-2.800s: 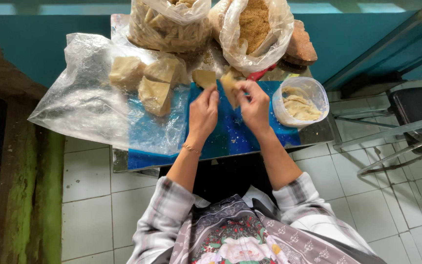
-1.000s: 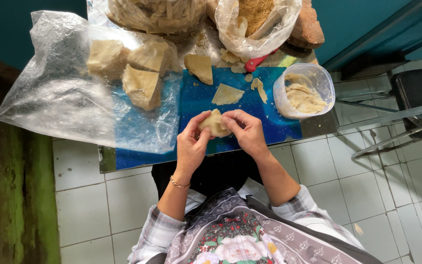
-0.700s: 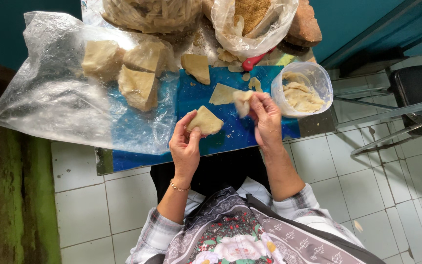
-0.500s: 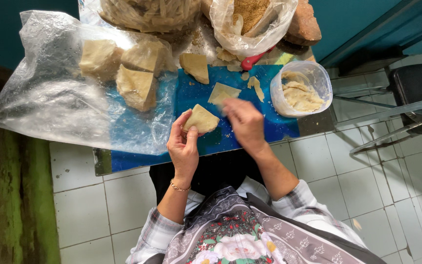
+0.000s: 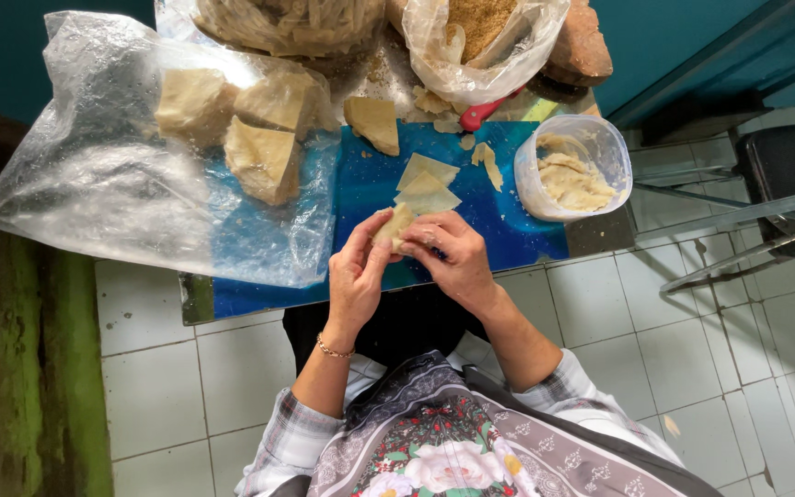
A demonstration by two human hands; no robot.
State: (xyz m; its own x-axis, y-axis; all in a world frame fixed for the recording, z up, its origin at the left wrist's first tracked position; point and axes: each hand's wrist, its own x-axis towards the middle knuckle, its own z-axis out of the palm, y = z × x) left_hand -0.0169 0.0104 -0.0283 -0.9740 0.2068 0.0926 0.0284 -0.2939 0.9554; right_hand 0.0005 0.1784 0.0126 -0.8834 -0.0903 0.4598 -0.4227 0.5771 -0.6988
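Note:
Both my hands meet over the near edge of a blue board [image 5: 526,230]. My left hand [image 5: 358,272] and my right hand [image 5: 453,256] together pinch a pale folded dough piece [image 5: 394,226]. Two flat triangular dough sheets [image 5: 426,182] lie on the board just beyond my fingers. A small torn strip of dough [image 5: 485,162] lies farther right. A round clear plastic tub [image 5: 574,166] holding pale filling stands at the board's right end.
A clear plastic bag [image 5: 131,184] with big beige blocks [image 5: 264,158] covers the left side. One wedge [image 5: 374,122] lies at the board's far edge. Bags of strips [image 5: 287,23] and brown crumbs [image 5: 480,28] stand behind, with a red-handled tool [image 5: 485,112]. White tiled floor lies below.
My right hand took filling from near the tub and came back to the dough in my left hand. Both hands have now folded the flat triangle shut.

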